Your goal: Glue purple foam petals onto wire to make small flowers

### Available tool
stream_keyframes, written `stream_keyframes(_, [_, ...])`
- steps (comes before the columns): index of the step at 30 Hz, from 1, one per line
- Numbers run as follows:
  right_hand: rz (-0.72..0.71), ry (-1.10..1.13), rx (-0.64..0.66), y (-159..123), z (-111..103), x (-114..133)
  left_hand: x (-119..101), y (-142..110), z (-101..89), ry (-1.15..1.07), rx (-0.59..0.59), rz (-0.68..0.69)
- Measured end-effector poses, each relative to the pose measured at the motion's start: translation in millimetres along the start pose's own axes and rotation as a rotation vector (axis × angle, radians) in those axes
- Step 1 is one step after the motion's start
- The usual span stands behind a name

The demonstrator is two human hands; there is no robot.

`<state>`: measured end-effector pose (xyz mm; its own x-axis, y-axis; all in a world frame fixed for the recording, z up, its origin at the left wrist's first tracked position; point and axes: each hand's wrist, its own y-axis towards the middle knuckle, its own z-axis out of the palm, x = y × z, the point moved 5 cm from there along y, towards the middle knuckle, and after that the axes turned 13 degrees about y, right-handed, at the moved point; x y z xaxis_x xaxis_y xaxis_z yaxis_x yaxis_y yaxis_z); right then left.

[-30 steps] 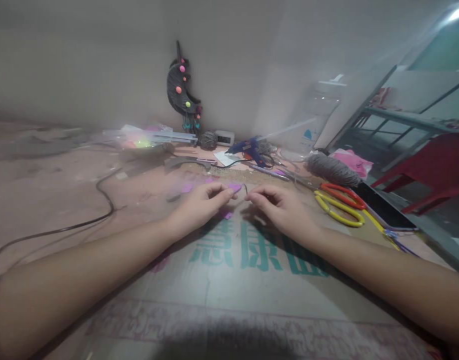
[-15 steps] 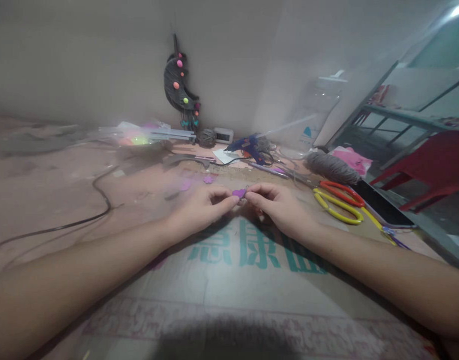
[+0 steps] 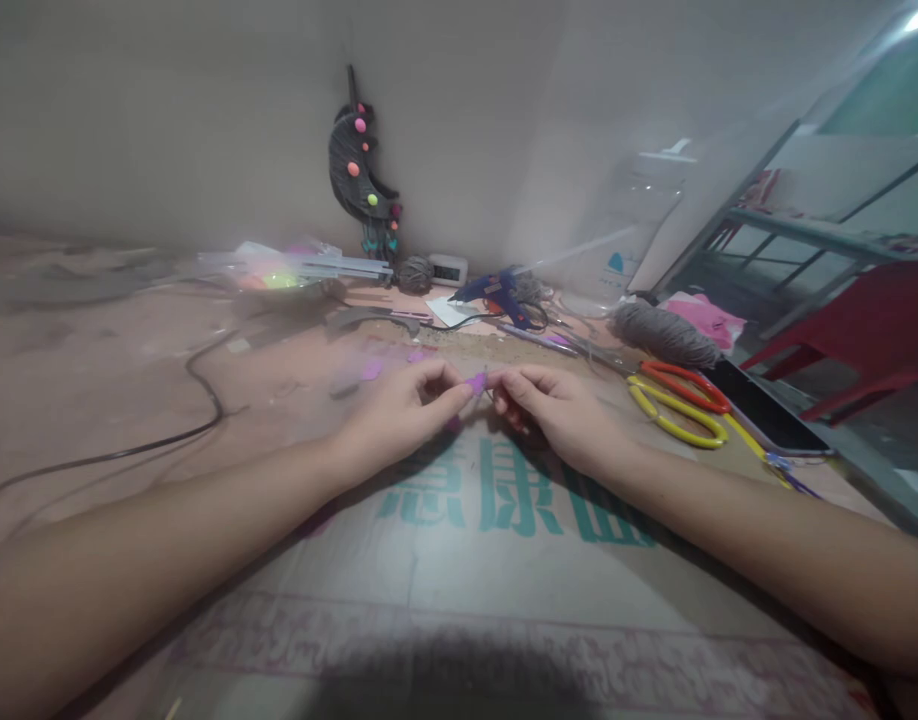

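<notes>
Pinching a small purple piece [image 3: 476, 383] between thumb and forefinger, the left hand [image 3: 406, 405] holds it just above the cardboard sheet [image 3: 339, 580]; the grip is closed down to the thickness of the piece, likely because something so small leaves room for fingertips only. The right hand [image 3: 564, 405] meets it from the other side, thumb and forefinger drawn close at the piece's right end; from where I stand I cannot tell whether that grip is clamped on the edge or merely resting against it, and a thin dark strand [image 3: 490, 394] by those fingertips is too blurred to follow. Both forearms lean in low, which probably steadies such fine work; the cardboard seems laid there to shield the tabletop [image 3: 114, 345].

More purple scraps [image 3: 371, 368] lie just beyond the left hand; behind them a blue glue gun [image 3: 496, 290] sits with its nozzle over white paper [image 3: 448, 314], perhaps so that drips land there; scissors [image 3: 676, 403] lie beside the right forearm, handles turned towards the person, presumably for easy reach; a phone [image 3: 766, 410] and grey yarn [image 3: 663, 337] sit past them.
</notes>
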<state>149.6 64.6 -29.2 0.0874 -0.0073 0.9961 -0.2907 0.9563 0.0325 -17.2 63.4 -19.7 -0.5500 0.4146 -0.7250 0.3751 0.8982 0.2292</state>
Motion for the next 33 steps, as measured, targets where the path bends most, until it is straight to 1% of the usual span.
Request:
stream_keyframes(4, [-0.023, 0.007, -0.029, 3.4, -6.0, -3.2, -0.9, -1.5, 0.3, -0.044, 0.002, 0.001])
stream_keyframes(6, [-0.039, 0.034, -0.066, 4.8, -9.6, -2.6, -1.3, -2.2, -0.1, -0.061, -0.008, -0.003])
stream_keyframes(9, [-0.138, 0.061, -0.147, 4.4, -15.3, 4.7, -1.6, -2.2, -1.4, -0.08, -0.029, -0.005])
stream_keyframes(11, [-0.199, 0.044, -0.174, 2.0, -16.6, 10.4, -2.0, -1.6, -2.1, -0.087, -0.039, 0.001])
stream_keyframes(13, [-0.2, -0.009, -0.162, -0.9, -14.6, 13.3, -2.2, -1.1, -2.6, -0.086, -0.044, 0.003])
stream_keyframes(18, [-0.105, -0.139, -0.062, -5.7, -2.3, 11.5, -3.8, -1.2, -4.4, -0.039, -0.066, 0.005])
stream_keyframes(21, [-0.069, -0.129, -0.009, -5.4, 3.2, 9.4, -5.9, -1.8, -5.0, 0.022, -0.073, 0.028])
stream_keyframes(24, [-0.061, -0.12, 0.009, -4.4, 4.7, 8.8, -7.7, -2.4, -4.1, 0.1, -0.077, 0.075])
stream_keyframes(29, [-0.038, -0.077, 0.04, -4.3, 6.6, 6.9, -11.0, -4.1, -2.9, 0.268, -0.118, 0.16])
stream_keyframes(33, [-0.022, -0.075, 0.033, -4.1, 7.5, 5.4, -13.5, -4.0, -2.1, 0.269, -0.127, 0.193])
